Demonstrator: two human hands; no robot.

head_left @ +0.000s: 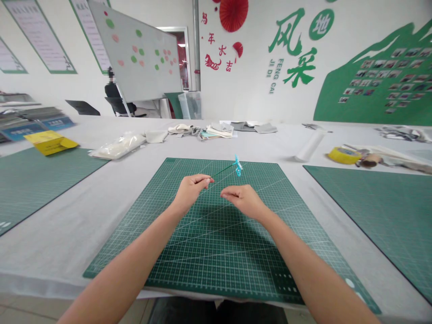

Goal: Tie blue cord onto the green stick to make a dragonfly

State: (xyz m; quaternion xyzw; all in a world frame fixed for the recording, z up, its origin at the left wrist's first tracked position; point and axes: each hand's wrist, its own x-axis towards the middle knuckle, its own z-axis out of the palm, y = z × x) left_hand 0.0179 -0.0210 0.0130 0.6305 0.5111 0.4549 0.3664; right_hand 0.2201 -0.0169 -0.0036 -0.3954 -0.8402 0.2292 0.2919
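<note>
A long table [124,180] under a pale cloth fills most of the view, with a whiteboard [148,54] standing beyond it. On the table, squarely before the person, lies a green cutting mat [189,256]; a left mat [43,184] and a right mat [381,216] flank it, each well apart from it. Smaller goods sit further out: a clear bag [118,146] at the edge of the left mat, a yellow packet [50,141] nearby, cloth scraps [219,130] towards the back and a roll of yellow tape [344,155] at right. Over the middle mat are the two hands, apart from each other. The left hand [192,191] pinches the lower end of a thin stem [222,171]. The right hand [245,200] is just beside, fingers bent and tips drawn close; I cannot tell whether they grip anything fine. The stem slants up and rightward to a small blue flower [238,166], seen against the mat's far part, beyond the right hand. The step in hand looks like steadying the flower by its stem one-handed. Any move by the right hand onto it would, I judge, call for crossing a short gap and a light fingertip touch, with the left pinch held firm.
</note>
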